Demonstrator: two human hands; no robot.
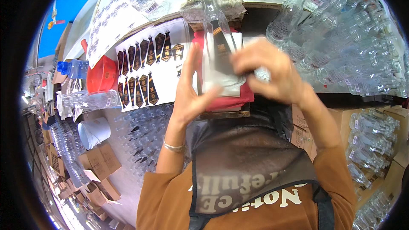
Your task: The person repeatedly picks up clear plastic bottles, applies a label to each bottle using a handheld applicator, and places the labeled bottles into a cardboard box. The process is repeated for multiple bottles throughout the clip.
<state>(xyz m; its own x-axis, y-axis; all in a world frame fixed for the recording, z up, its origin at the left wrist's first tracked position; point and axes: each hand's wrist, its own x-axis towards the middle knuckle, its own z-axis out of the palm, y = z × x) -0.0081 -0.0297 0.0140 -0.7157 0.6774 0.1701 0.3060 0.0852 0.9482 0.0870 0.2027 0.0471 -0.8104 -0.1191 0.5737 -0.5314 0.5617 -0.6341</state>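
Note:
A clear glass bottle (210, 6) lies in front of me, its neck pointing away and propped on a wrapped cloth pad (233, 6). On its body is a dark tie-shaped label (220, 42) with a gold stripe. My left hand (189, 91) is open along the bottle's left side, thumb stretched toward its base. Over the lower right of the label hovers my right hand (272, 70), its fingers bent and smeared by motion; whether they grip anything cannot be made out. Beneath the bottle are white paper and a pink cloth (228, 103).
A white sheet of dark tie-shaped labels (168, 91) lies to the left, with a red plastic basin (102, 74) beyond it. Many clear bottles (345, 55) crowd the right and far side. A white bucket (94, 132) and cardboard boxes (101, 159) stand lower left.

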